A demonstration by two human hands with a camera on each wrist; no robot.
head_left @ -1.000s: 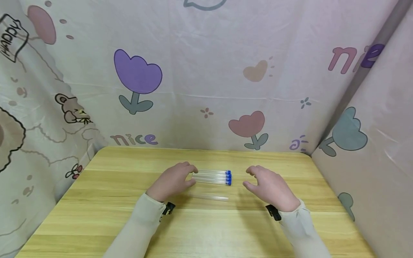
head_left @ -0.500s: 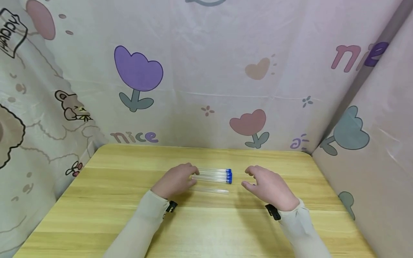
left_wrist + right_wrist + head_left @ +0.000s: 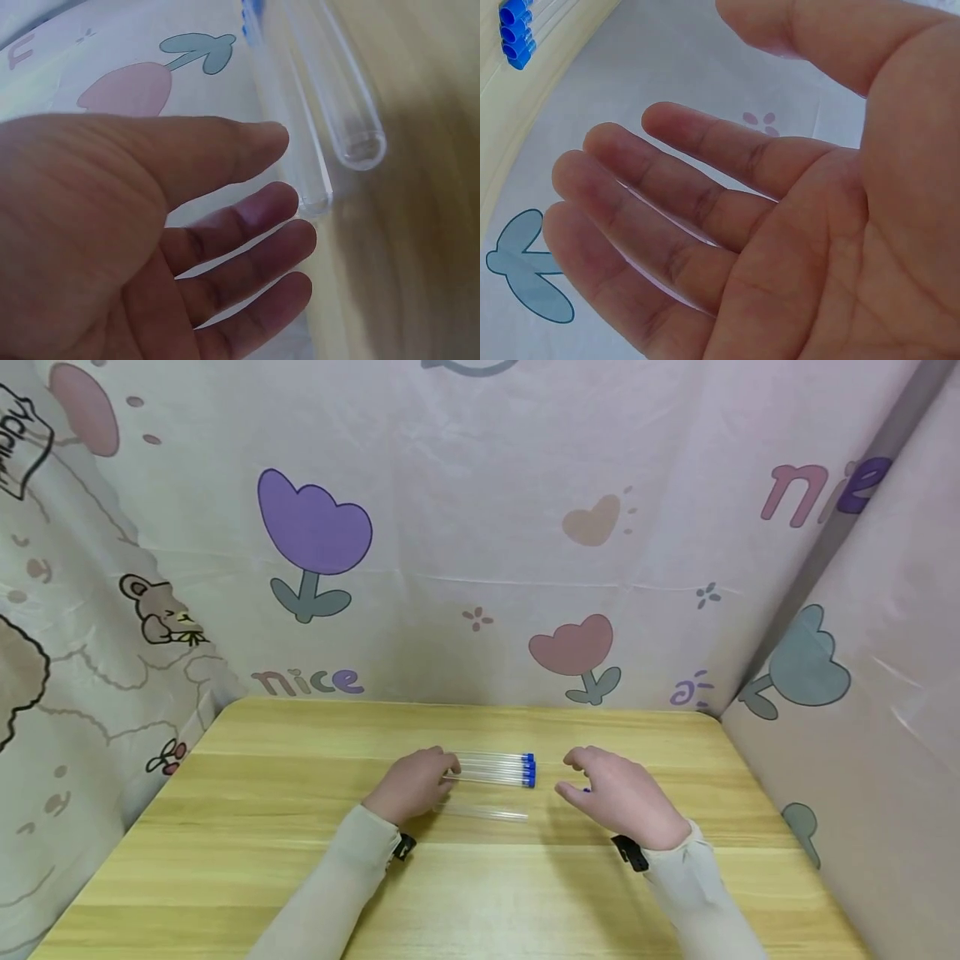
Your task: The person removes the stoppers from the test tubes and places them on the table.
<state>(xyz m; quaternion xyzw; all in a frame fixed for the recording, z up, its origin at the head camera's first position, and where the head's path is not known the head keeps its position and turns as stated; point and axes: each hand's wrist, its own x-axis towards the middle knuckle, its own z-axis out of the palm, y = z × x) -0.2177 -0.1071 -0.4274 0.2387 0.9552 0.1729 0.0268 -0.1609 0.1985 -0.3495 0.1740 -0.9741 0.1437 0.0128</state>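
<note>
Several clear test tubes (image 3: pixel 491 770) with blue caps (image 3: pixel 529 771) lie side by side on the table, caps to the right. A single clear tube (image 3: pixel 483 812) without a cap lies nearer the front. My left hand (image 3: pixel 411 785) is at the rounded left ends of the capped row, fingers loosely bent; in the left wrist view its thumb and fingertips come right beside a tube end (image 3: pixel 315 201). My right hand (image 3: pixel 618 795) hovers to the right of the caps with relaxed fingers and holds nothing. A small blue piece (image 3: pixel 587 790) shows partly hidden behind it.
The wooden table (image 3: pixel 480 893) ends at the back against a printed curtain (image 3: pixel 450 527). More curtain hangs on the left and right sides. Black camera straps sit at both wrists.
My left hand has shifted slightly right, closer over the tube ends. My right hand has stayed nearly in place, and a bit of blue now shows beside it. The view wavers slightly.
</note>
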